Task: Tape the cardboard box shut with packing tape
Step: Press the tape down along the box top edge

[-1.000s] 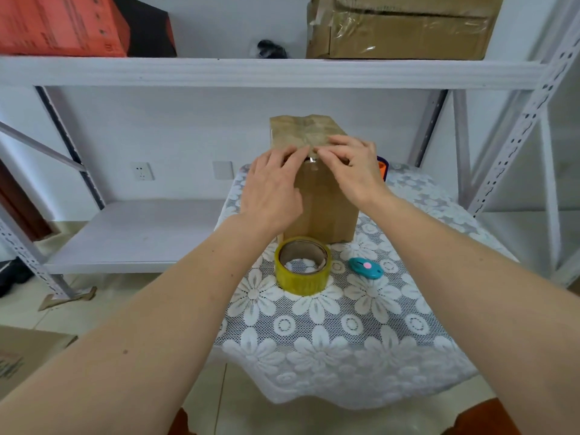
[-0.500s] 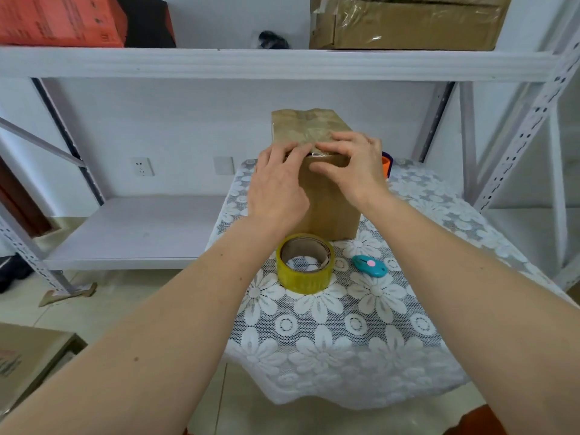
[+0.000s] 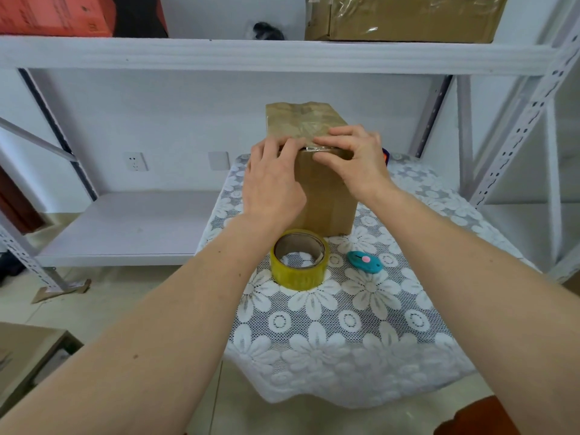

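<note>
Both hands press tape along the box's [image 3: 326, 196] top front edge: left hand [image 3: 273, 186], right hand [image 3: 357, 158]. Tape roll [image 3: 299, 259] and cutter [image 3: 365, 262] lie just before the box.

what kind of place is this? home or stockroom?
Probably a small stockroom or home packing corner. White slotted-metal shelving holds a taped carton and an orange box, while a lace-covered table carries the cardboard box being sealed and a tape roll.

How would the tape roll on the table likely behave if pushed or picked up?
The tape roll lies flat on its side, so a push would probably slide it, not roll it. The lace cloth may drag it. Its hollow core suggests it is light and easy to hook.
</note>
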`<state>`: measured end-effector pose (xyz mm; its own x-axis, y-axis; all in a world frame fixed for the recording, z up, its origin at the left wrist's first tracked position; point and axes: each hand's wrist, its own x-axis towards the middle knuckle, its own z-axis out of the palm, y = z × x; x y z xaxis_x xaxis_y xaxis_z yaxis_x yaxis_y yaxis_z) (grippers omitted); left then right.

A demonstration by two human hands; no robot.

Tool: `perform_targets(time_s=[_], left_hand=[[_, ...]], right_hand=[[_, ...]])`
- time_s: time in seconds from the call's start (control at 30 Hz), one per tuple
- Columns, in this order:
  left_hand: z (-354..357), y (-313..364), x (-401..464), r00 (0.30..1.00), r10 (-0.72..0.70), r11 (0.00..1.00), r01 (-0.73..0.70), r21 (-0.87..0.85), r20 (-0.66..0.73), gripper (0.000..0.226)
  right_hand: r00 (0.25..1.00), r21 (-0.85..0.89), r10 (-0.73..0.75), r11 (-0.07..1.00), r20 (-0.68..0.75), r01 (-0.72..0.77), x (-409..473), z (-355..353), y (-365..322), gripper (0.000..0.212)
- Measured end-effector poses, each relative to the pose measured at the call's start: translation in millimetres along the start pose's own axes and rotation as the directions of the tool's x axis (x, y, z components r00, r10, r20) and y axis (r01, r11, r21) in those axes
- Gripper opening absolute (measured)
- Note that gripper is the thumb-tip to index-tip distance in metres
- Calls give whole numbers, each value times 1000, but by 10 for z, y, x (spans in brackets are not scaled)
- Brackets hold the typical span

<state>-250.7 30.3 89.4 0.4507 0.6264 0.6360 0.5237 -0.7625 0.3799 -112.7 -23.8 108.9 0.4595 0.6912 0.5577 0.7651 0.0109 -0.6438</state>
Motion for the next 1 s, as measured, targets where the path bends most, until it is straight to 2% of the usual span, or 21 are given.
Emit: perform_targets(time_s=[0.17, 0.3, 0.47, 0.6, 0.77, 1.0], left_hand=[[-14, 17, 4, 1000, -10, 1000, 10, 17, 3, 64], [-25, 32, 8, 1000, -16, 999, 16, 33, 3, 63], [3, 27, -4, 1000, -23, 1000, 23, 13, -14, 64], [10, 39, -7, 999, -21, 1000, 21, 6, -31, 63], [10, 42, -12, 999, -16, 1000, 17, 8, -42, 63], [60, 15, -4, 997, -6, 1000, 7, 5, -78, 65]], right_hand=[[997, -24, 7, 1000, 73, -5, -25, -50, -9, 41], [990, 191, 29, 980, 136, -55, 19, -154, 27, 34], [996, 156, 14, 987, 86, -28, 20, -112, 98, 33], [986, 109, 21, 993, 163, -40, 24, -166, 109, 44], [991, 285, 68, 953, 118, -99, 39, -209, 46, 30], [992, 250, 22, 967, 122, -52, 35, -220, 121, 31]])
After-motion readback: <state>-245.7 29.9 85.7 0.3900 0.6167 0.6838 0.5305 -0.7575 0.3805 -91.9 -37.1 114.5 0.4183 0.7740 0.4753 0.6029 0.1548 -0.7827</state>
